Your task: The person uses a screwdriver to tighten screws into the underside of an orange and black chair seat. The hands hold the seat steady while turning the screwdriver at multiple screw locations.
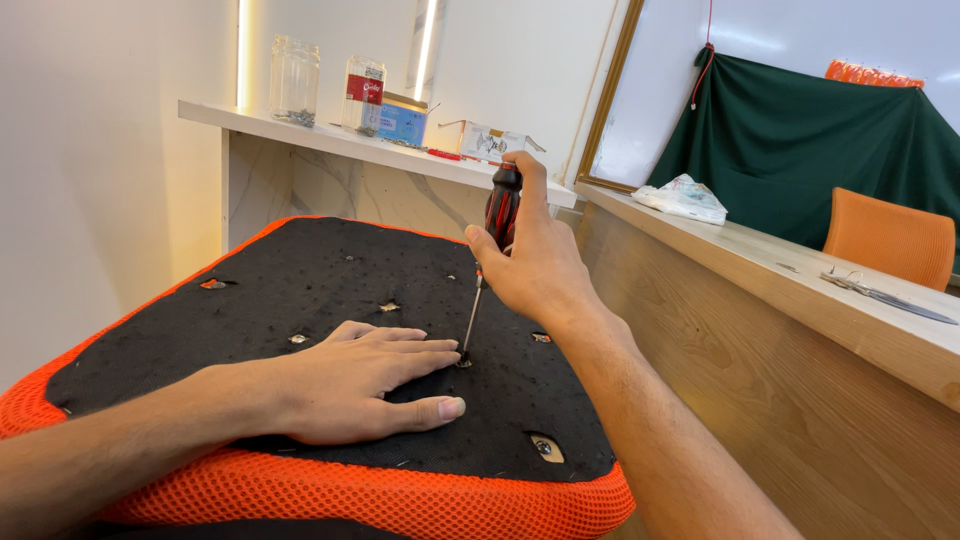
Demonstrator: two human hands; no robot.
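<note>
Seat (330,270): upturned, black underside up, orange mesh rim nearest the camera; several holes show in the black cover.
Left hand (360,385): flat on the black cover, fingers straight and close together, thumb out; likely pressing to steady the seat. Holds nothing.
Screw point (465,360): just beyond the left fingertips, nearly touching them.
Screwdriver (490,255): near upright, tip in that point, shaft rising between the two hands.
Right hand (535,265): fingers wrapped around the red-black handle, index tip over its top, probably bearing down.
Shelf (330,140): behind, with jars (297,80) and boxes.
Counter (800,280): wooden, to the right; orange chair (890,245) beyond.
</note>
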